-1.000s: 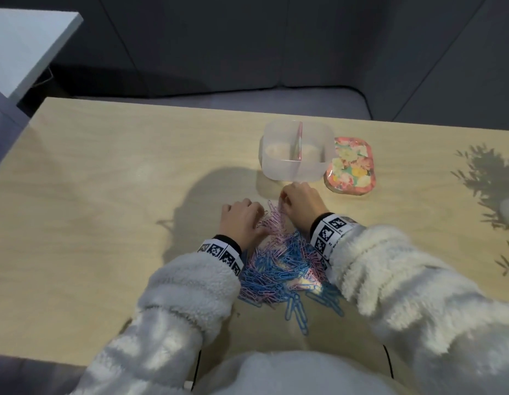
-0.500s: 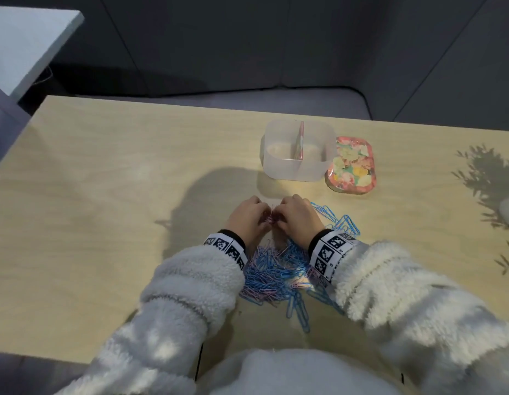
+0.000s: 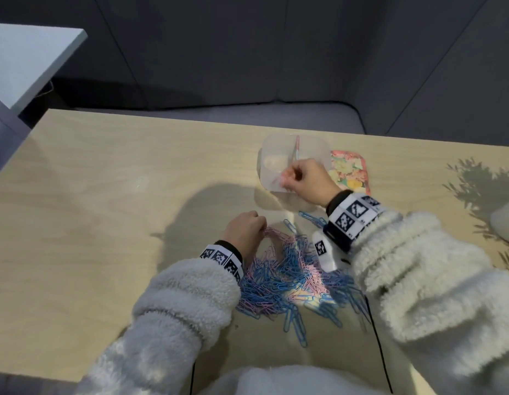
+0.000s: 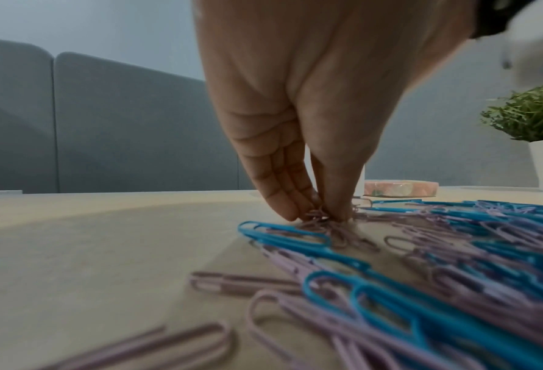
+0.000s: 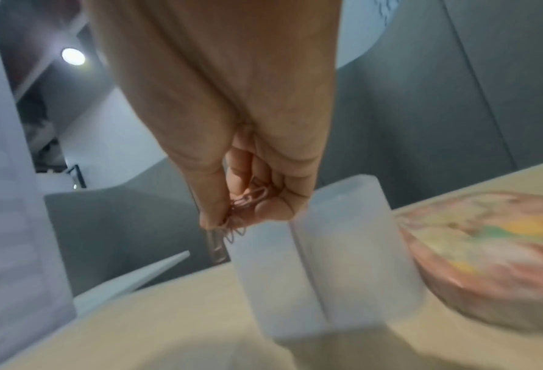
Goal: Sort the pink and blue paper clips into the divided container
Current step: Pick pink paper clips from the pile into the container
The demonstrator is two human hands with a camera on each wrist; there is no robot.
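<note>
A mixed pile of pink and blue paper clips [image 3: 287, 277] lies on the wooden table [image 3: 105, 195] in front of me. The clear divided container [image 3: 273, 149] stands beyond it, with a pink divider [image 3: 297, 143] down its middle. My right hand [image 3: 287, 179] holds a small bunch of pink clips [image 5: 248, 200] over the container's near rim [image 5: 327, 225], above the left compartment. My left hand [image 3: 263, 225] pinches pink clips [image 4: 319, 215] at the far left edge of the pile, fingertips down on the table.
A floral lid [image 3: 350, 169] lies just right of the container. A white pot with a green plant [image 4: 536, 117] stands at the table's right edge [image 3: 504, 223]. A few blue clips [image 3: 311, 218] lie loose between pile and container.
My right hand has lifted away from the pile and travelled forward to the container with pink clips in its fingers. The left hand stays at the pile, pinching pink clips.
</note>
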